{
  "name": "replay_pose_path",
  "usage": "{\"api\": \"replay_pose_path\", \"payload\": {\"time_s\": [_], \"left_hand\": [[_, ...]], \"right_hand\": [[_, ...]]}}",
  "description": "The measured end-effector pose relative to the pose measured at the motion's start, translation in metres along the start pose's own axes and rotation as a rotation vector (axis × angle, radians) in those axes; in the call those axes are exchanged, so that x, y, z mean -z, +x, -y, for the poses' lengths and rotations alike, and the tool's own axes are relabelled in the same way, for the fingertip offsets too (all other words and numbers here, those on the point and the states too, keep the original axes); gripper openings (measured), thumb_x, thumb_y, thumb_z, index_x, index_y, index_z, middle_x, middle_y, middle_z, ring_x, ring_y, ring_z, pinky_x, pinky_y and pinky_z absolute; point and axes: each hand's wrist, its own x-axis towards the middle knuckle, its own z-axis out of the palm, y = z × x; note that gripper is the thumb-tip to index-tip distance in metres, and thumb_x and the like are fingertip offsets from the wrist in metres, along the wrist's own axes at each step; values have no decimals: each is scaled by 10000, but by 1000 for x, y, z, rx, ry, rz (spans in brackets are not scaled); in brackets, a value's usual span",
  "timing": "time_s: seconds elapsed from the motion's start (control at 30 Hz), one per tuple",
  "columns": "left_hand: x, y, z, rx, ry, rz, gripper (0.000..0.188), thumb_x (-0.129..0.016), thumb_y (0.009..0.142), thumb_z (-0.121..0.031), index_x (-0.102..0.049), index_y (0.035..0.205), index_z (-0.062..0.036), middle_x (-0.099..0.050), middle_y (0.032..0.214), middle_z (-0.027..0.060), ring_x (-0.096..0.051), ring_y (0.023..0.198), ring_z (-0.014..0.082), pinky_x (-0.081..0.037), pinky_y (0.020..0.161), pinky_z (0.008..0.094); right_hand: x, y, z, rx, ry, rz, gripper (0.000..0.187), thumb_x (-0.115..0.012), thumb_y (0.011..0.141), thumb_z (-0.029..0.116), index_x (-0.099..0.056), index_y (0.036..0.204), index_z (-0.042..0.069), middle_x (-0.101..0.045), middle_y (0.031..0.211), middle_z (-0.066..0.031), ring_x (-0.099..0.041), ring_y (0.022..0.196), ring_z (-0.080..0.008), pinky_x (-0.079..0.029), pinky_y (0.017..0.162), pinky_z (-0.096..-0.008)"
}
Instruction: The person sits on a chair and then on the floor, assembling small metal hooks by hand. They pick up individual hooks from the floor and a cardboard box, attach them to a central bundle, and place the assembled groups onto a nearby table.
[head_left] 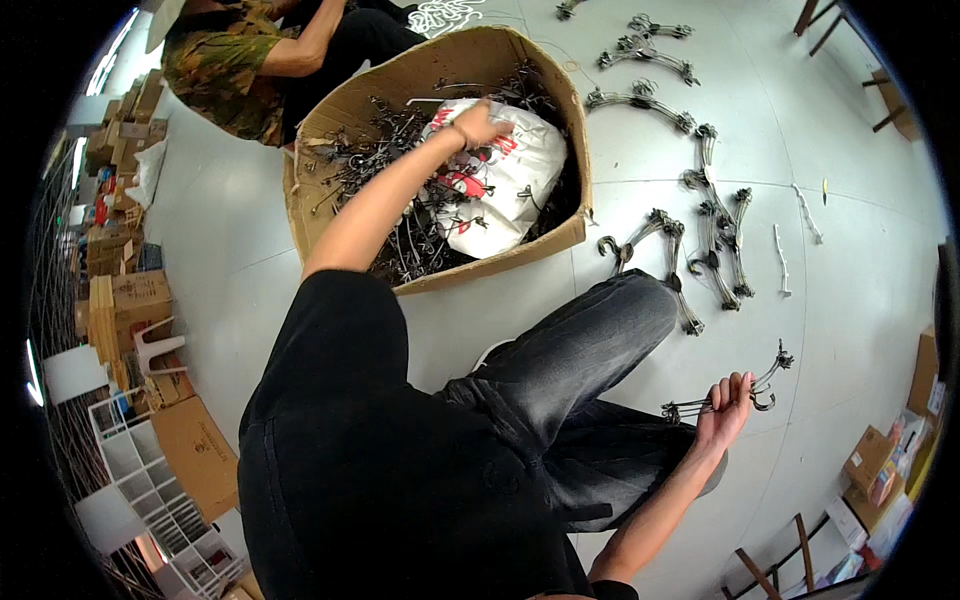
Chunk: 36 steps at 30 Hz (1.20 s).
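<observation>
My right hand (pixel 727 405) is closed around a small bundle of dark metal clip hangers (pixel 770 385), with a hook and clips sticking out on both sides, beside my right knee. My left arm reaches into a large cardboard box (pixel 440 278). There my left hand (pixel 483 124) is over a white plastic bag (pixel 530 165) with red print; its fingers are slightly blurred, and whether they grip anything is unclear. Loose dark hangers (pixel 400 235) fill the box around the bag, tangled together, and a few small dark pieces lie on top of it.
Bundled hangers (pixel 710 240) lie in rows on the grey floor, right of the box. Two thin white strips (pixel 782 260) are farther right. Another person (pixel 235 75) sits beyond the box. Cartons (pixel 140 300) and a white rack (pixel 150 480) line the left; wooden legs (pixel 780 565) stand lower right.
</observation>
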Motion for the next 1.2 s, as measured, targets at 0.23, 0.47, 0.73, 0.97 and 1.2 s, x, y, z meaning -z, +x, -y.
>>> {"api": "replay_pose_path", "payload": {"time_s": [0.23,0.47,0.73,0.97,1.2], "left_hand": [[7,-159,25,-512,265,105,370,-553,981,-298,-574,1290,-96,-433,1500,196,-467,1338,361,-344,1144,448],[4,-204,4,-588,337,-84,269,-576,946,-293,-630,929,-30,-675,903,181,-665,835,363,-525,729,464],[-22,-205,-24,-728,601,39,245,-654,860,-301,-662,902,-60,-642,1028,175,-631,966,332,-485,824,454],[-42,-195,-5,-800,762,23,269,-599,869,-193,-651,1067,-18,-476,1422,182,-477,1291,283,-421,973,376],[-1,-211,35,-836,687,167,304,-547,878,-123,-555,1182,-127,-619,1004,40,-621,1011,208,-390,1001,411]], "right_hand": [[-4,41,-9,-73,116,100,162,-540,1037,155,-520,887,96,-286,655,46,-209,516,-61,-198,429,-247],[-21,65,-10,-124,96,82,282,-543,1035,158,-418,788,104,-262,631,42,-196,507,-72,-194,427,-252],[-12,78,-14,-72,-51,32,298,-625,990,145,-403,792,128,-267,631,53,-203,509,-68,-193,430,-247],[10,102,-17,-143,109,-22,329,-599,1005,165,-395,749,125,-255,614,60,-200,496,-69,-193,424,-255],[-11,100,-20,-119,79,26,304,-581,1014,151,-406,768,119,-282,628,53,-209,505,-68,-197,429,-251]]}}
